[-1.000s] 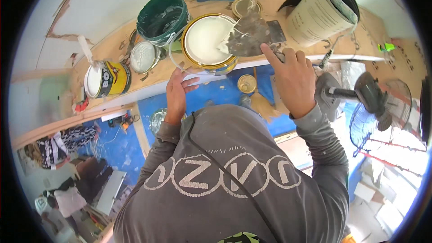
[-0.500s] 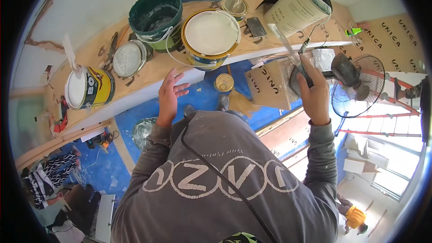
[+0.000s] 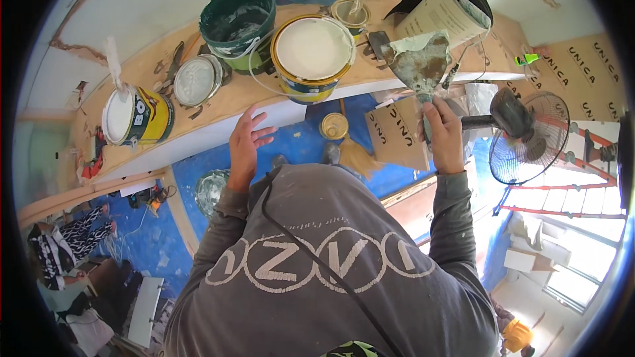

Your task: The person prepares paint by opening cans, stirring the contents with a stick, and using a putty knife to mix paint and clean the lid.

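Note:
My right hand [image 3: 444, 133] is closed around the handle of a putty knife [image 3: 424, 69]. The knife's broad blade points away from me, smeared with pale filler along its edge. Behind it lies a rolled sheet of sandpaper [image 3: 430, 20] on the ledge. My left hand [image 3: 245, 145] hovers in front of the ledge, fingers apart and nothing in it. Nearest to that hand is a large open tin of white paint [image 3: 311, 49] with a wire handle. A green bucket [image 3: 225, 36], coated inside with residue, stands to the tin's left.
The wooden ledge [image 3: 155, 69] also bears a yellow tin [image 3: 153, 119], a round lid-topped can [image 3: 195, 82] and a small can with a stick [image 3: 349, 13]. A fan [image 3: 529, 132] stands at right, near an orange ladder [image 3: 562, 211]. A broom [image 3: 357, 155] rests on blue floor sheeting.
My right hand has moved a little left and turned the putty knife, so its blade now shows flat instead of edge-on. The left hand has barely moved and stays open.

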A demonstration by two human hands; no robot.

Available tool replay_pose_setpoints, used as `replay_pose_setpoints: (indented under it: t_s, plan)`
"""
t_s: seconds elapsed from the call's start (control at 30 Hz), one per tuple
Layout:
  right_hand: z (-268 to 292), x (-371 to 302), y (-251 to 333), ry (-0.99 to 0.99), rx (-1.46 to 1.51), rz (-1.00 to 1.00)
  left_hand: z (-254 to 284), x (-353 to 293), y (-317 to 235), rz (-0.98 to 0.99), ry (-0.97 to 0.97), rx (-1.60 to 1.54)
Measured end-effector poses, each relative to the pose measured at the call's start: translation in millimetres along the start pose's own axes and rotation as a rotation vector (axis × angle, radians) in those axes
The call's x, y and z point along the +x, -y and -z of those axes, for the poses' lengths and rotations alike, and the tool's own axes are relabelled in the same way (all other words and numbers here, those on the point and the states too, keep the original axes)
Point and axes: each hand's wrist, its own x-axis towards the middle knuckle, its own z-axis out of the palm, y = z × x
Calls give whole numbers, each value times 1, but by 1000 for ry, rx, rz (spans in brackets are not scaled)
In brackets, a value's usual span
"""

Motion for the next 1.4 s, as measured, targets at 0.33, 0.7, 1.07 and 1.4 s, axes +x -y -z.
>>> replay_pose_setpoints:
  t_s: [0.33,0.7,1.07,1.4]
  plan:
    - [16,31,-90,-127,-154,79,-35,20,-42,-178,-88,29]
    - [-3,94,3,145,-968,1131,-56,30,-60,-161,-110,36]
    - [49,69,63,549,-1193,1103,-54,21,-50,-153,-100,-14]
    - [50,79,-105,-28,-307,113,-79,22,-88,-263,-146,-23]
